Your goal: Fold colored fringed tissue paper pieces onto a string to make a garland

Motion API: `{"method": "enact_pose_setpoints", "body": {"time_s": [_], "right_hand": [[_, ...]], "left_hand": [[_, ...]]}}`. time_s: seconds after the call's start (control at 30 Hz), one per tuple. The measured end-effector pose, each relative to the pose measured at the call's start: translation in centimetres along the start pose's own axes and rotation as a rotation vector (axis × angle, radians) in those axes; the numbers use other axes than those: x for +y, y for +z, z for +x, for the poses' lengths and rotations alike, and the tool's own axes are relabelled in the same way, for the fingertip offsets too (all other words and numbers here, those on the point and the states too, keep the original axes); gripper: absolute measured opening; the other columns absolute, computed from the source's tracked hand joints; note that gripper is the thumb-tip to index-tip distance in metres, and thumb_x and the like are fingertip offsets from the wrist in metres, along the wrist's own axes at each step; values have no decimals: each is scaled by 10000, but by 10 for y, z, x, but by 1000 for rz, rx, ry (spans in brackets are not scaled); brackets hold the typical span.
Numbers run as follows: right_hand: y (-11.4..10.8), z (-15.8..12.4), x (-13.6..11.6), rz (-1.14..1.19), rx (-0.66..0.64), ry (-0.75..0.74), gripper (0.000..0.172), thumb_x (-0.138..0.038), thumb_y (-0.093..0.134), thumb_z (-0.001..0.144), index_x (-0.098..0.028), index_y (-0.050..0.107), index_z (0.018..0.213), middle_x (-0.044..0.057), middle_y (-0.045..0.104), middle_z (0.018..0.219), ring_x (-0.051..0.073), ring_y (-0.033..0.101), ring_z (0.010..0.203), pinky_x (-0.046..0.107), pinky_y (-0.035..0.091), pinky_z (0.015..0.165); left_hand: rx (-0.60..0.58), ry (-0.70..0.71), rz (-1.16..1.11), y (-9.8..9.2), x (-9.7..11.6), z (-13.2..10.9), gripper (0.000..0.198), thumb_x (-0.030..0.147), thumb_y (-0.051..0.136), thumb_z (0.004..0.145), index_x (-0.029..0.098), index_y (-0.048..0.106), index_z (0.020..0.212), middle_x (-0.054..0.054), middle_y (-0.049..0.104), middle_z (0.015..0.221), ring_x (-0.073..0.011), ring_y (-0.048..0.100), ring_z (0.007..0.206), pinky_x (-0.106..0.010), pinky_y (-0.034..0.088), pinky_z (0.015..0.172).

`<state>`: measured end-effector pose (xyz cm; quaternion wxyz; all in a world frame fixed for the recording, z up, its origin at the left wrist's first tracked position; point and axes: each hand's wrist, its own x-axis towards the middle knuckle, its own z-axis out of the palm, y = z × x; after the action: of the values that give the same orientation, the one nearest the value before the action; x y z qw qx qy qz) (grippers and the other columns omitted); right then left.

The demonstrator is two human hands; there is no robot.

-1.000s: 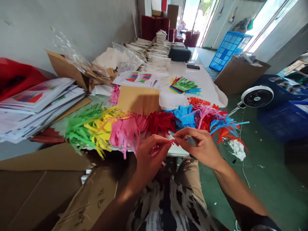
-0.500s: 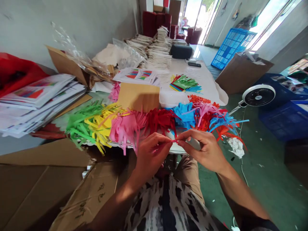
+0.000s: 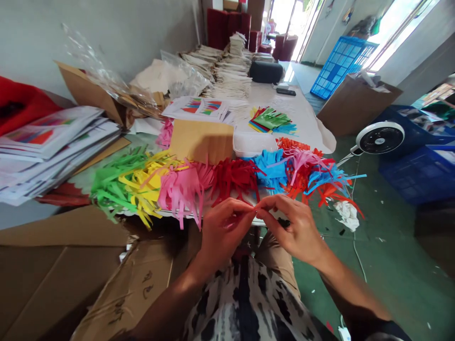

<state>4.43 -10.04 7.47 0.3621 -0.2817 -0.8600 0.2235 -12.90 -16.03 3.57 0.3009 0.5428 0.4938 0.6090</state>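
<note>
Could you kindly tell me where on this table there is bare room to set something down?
The white sheet shows bare between the multicoloured paper bundle and the flat black device. The row of coloured fringed paper strips along the near edge is crowded.

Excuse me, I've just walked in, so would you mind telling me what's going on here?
A person is pinching a thin paper strip, barely visible, between the fingertips of the left hand and right hand. Just beyond the hands lies a row of fringed cut paper in green, yellow, pink, red, blue and orange. Further back are a printed sheet of coloured wedges and a small pile of coloured paper.
</note>
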Motion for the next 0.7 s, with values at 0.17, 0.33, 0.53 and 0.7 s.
{"method": "enact_pose_setpoints", "body": {"time_s": [0.17, 0.33, 0.53, 0.7], "right_hand": [[3, 0, 4, 9, -23, 69, 57, -211, 596, 1030, -204, 644, 1001, -12, 710, 856, 120, 639, 764, 244, 471, 723], [-3, 0, 11, 73, -17, 163, 88, -255, 603, 1032, -222, 659, 973, -17, 716, 861, 124, 625, 752, 257, 475, 728], [1, -3, 16, 237, -71, 214, 109, -268, 706, 978, -276, 735, 1083, -16, 760, 995, 141, 665, 859, 273, 501, 793], [6, -5, 23, 308, 115, 237, 99, -259, 704, 977, -241, 740, 886, -20, 704, 819, 125, 619, 748, 268, 480, 712]], "left_hand": [[57, -141, -168, 2, -1, -1, 274, 255, 836, 866, 248, 695, 1101, 26, 735, 889, -108, 706, 797, -191, 562, 732], [0, -156, -188, 1, -1, 0, 235, 243, 816, 883, 248, 731, 1101, 3, 734, 952, -117, 720, 878, -201, 588, 806], [15, -184, -211, 5, -6, 5, 173, 278, 840, 860, 210, 734, 979, -13, 742, 915, -134, 722, 852, -222, 594, 795], [-114, -191, -139, 6, -13, 10, 237, 348, 800, 892, 212, 730, 1073, -24, 737, 960, -157, 704, 881, -246, 572, 802]]}}
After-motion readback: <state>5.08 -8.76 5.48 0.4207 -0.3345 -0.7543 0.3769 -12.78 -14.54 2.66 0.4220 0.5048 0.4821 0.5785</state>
